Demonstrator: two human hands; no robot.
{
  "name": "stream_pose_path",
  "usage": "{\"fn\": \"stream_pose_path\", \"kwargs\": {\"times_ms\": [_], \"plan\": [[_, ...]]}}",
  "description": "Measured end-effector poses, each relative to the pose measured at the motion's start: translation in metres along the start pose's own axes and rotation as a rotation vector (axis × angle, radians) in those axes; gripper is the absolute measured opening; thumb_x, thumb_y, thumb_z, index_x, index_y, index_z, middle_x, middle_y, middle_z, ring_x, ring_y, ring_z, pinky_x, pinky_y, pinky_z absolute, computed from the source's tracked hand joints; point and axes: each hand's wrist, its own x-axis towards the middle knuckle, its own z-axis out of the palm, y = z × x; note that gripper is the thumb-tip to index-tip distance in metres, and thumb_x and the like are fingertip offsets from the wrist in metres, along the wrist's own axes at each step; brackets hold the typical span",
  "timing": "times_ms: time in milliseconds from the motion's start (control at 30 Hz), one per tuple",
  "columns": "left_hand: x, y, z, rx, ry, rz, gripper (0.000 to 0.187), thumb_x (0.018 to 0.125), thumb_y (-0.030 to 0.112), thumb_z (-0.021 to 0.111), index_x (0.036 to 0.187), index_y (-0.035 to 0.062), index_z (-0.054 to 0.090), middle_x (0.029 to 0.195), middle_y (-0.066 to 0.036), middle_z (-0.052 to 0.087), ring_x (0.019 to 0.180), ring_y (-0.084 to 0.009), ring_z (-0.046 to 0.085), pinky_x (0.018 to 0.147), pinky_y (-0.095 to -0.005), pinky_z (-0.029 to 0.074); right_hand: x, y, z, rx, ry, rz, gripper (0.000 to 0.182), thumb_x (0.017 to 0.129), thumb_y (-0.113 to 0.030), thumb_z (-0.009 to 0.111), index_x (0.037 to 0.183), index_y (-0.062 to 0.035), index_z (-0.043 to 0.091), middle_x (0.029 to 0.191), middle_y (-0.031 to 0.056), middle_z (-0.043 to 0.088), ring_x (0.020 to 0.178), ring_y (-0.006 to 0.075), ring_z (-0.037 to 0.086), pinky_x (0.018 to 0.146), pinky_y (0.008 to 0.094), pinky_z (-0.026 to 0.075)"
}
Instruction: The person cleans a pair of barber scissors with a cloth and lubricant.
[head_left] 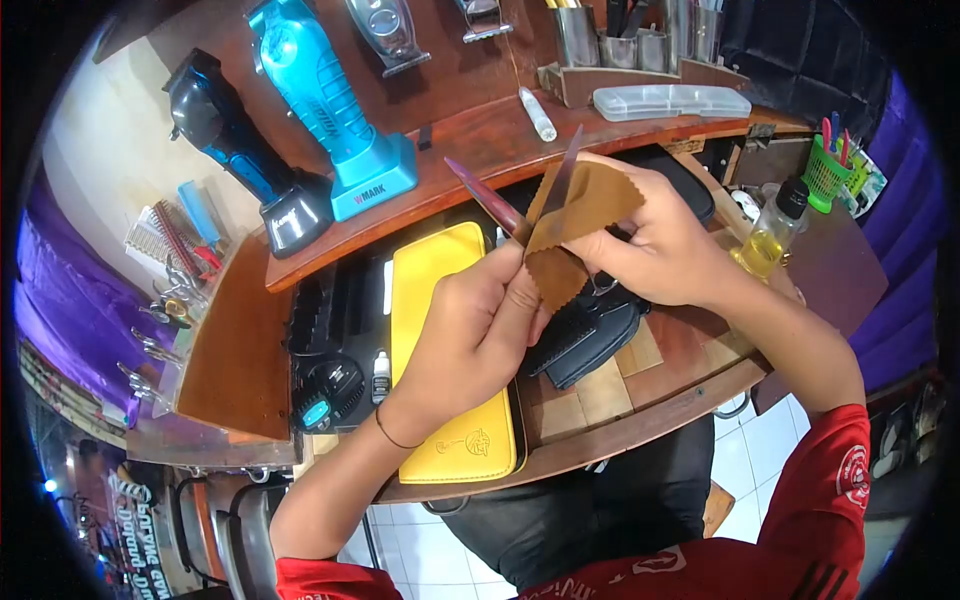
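A pair of scissors with purplish, shiny blades stands spread in a V, tips pointing up and away from me. My left hand is closed around its lower part, and the handles are mostly hidden. A brown cloth with zigzag edges is folded over the right blade. My right hand pinches this cloth against the blade, thumb in front and fingers behind. Beneath my left forearm lies a yellow zip case with an embossed logo. Under the hands rests a black case, partly covered.
A blue clipper and a black clipper stand on the raised shelf at left. Behind the hands lie a white tube and a clear plastic box. An oil bottle stands near my right forearm, and a small dropper bottle near my left.
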Motion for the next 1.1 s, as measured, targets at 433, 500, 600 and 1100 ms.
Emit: {"fn": "stream_pose_path", "kwargs": {"times_ms": [433,500,600,1100], "plan": [[0.000,0.000,0.002,0.000,0.013,0.014,0.020,0.099,0.011,0.043,0.087,-0.0021,0.051,0.059,-0.004,0.051,0.053,-0.0100,0.048,0.052,-0.0258,0.040,-0.003,0.003,-0.003,-0.440,0.062,-0.314,0.022,0.080,-0.015,0.064,0.094,0.0010,0.062,0.098,0.0143,0.059,0.086,0.0271,0.060,0.077,0.0335,0.048],[0.000,0.001,0.000,0.019,0.000,0.018,0.019,0.099,0.011,0.043,0.087,-0.0021,0.051,0.059,-0.004,0.051,0.053,-0.0103,0.048,0.052,-0.0259,0.040,-0.004,0.002,-0.003,-0.433,0.049,-0.302,0.021,0.079,-0.014,0.065,0.094,0.0010,0.063,0.098,0.0146,0.059,0.086,0.0276,0.060,0.077,0.0336,0.048],[0.001,0.001,0.000,0.049,-0.009,0.036,0.019,0.099,0.011,0.043,0.088,-0.0021,0.051,0.059,-0.005,0.052,0.053,-0.0111,0.048,0.052,-0.0260,0.040,-0.003,0.002,-0.004,-0.434,0.047,-0.316,0.020,0.078,-0.012,0.066,0.093,0.0009,0.063,0.098,0.0150,0.059,0.086,0.0284,0.060,0.077,0.0337,0.048],[0.002,0.003,0.003,0.116,0.032,-0.019,0.025,0.099,0.017,0.045,0.088,-0.0027,0.056,0.056,-0.006,0.051,0.052,-0.0111,0.050,0.051,-0.0260,0.040,0.004,-0.006,0.002,-0.030,0.391,0.105,0.020,0.094,-0.017,0.056,0.099,0.0012,0.062,0.075,-0.0009,0.059,0.057,0.0042,0.049,0.050,0.0192,0.040]]}}
